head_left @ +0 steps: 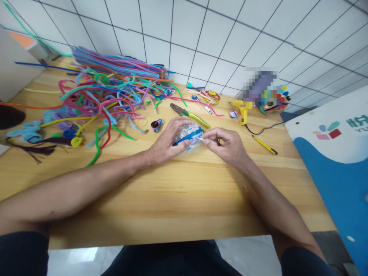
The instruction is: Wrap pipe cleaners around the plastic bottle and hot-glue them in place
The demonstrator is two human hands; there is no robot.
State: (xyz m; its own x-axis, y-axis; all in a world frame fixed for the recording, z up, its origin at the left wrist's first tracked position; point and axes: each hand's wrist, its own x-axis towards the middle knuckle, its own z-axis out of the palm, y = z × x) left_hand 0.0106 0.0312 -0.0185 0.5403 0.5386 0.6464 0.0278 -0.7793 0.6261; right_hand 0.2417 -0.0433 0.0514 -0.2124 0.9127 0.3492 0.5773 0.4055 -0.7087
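Item: one clear packet (196, 145), crinkled, on the table (178, 199) between the hands; contents too small to tell. Item: left hand (166, 138), thumb and fingers spread around the packet, holding it. Item: right hand (227, 145), thumb and forefinger pinched on a thin pale strip (200, 138) at the packet's right side. Hazards, as I judge them: a slack left hold could let the packet skid; a hard tug could tear it and scatter small pieces. Pliers (197, 119), just behind, could be nudged by an outward slip.
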